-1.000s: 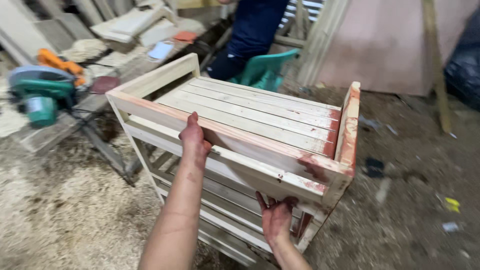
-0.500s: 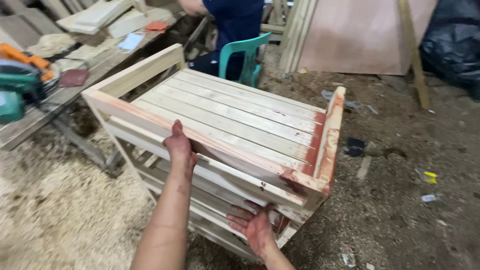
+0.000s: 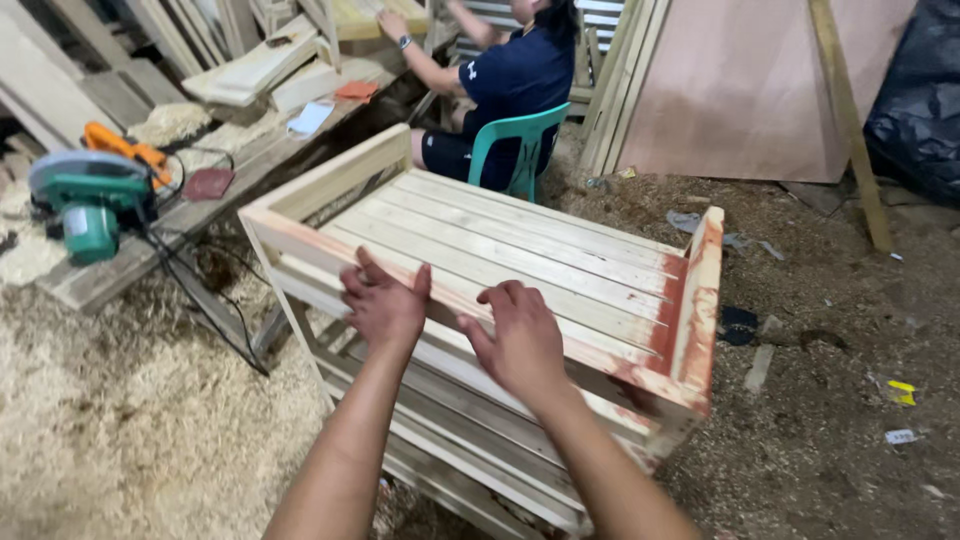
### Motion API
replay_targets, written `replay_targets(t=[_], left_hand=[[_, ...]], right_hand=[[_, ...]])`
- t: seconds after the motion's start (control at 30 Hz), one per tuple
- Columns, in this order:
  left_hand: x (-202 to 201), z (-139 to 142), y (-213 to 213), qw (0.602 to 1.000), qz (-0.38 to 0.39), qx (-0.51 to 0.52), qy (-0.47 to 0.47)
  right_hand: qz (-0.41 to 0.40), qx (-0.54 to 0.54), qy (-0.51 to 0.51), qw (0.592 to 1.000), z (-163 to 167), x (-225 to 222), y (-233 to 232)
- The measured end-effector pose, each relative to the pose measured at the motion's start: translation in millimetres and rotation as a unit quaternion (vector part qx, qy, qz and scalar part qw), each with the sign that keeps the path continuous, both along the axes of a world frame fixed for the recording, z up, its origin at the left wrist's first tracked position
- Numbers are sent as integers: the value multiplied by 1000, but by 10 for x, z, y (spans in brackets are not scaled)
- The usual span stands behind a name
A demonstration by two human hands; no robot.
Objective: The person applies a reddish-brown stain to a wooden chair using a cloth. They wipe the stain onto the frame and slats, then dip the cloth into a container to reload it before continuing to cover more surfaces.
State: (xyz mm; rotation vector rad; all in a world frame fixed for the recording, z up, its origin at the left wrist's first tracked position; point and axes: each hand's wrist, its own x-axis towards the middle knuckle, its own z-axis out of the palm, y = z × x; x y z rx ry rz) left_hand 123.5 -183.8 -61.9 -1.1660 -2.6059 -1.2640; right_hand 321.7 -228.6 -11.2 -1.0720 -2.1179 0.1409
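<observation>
A slatted wooden crate (image 3: pixel 520 260) of pale boards fills the centre of the frame, its top rails streaked red, and you press both hands on its near rail. It seems to sit on a second slatted frame (image 3: pixel 470 470) at bottom centre, though the view there is too cut off to be sure. That stacking puts the top at working height, and your two palms on the same rail hold it steady. To the right, the sawdust-strewn dirt floor (image 3: pixel 830 400) leaves open room past the crate's raised end board (image 3: pixel 700 300). The left is tight: a plank workbench (image 3: pixel 150 250) runs along the upper left, close to the crate's far corner. At top centre another person (image 3: pixel 510 80) sits on a teal plastic chair (image 3: pixel 515 140), just beyond the crate's far edge. A green circular saw (image 3: pixel 85 200) rests on the bench at left, its black cord (image 3: pixel 200 300) trailing down toward the shavings. Your left hand (image 3: pixel 385 305) lies flat, fingers spread, thumb hooked at the rail's edge. Your right hand (image 3: pixel 520 335) is open too, fingers curled lightly onto the slats, gripping nothing.
</observation>
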Motion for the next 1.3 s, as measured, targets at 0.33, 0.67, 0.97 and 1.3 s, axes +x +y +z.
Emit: replay_targets(t=[0.33, 0.67, 0.97, 1.3], left_hand=[[-1747, 355, 146, 889, -303, -216, 266], [-2162, 320, 219, 881, -328, -160, 302], [-1664, 531, -572, 884, -343, -160, 275], [-230, 672, -1918, 911, -199, -224, 283]], right_hand=[[62, -306, -259, 914, 49, -839, 949], [162, -381, -183, 892, -350, -767, 954], [210, -440, -159, 859, -236, -266, 231], [273, -370, -242, 855, 154, 988, -65]])
